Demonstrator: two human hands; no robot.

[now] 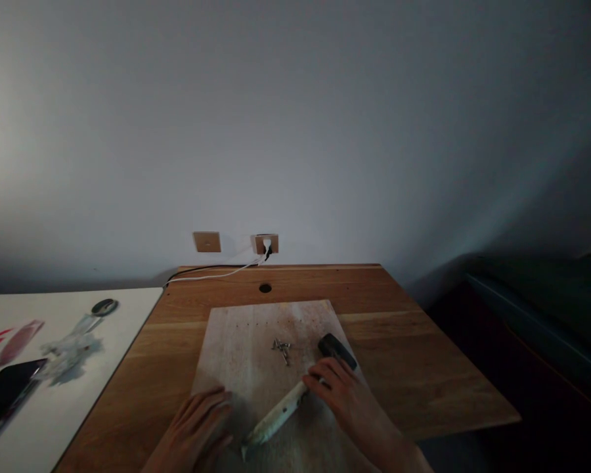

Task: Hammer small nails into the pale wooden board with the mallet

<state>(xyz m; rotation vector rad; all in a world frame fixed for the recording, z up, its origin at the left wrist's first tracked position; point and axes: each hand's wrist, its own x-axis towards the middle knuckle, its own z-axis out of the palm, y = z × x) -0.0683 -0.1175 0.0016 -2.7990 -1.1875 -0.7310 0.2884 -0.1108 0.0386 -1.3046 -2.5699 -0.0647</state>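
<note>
The right hand is closing its fingers on the hammer lying across the board — pickup stage, by appearance. The left hand is resting open and flat on the board edge. Nails are lying just beyond; lifting calls for a firm handle grip.

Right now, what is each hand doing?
Left hand: open, flat on the wooden board.
Right hand: fingers on the hammer handle; grip unclear.

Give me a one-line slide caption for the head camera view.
Right hand on a black-headed, pale-handled hammer, left hand flat on a pale wooden board beside small metal nails.
</note>
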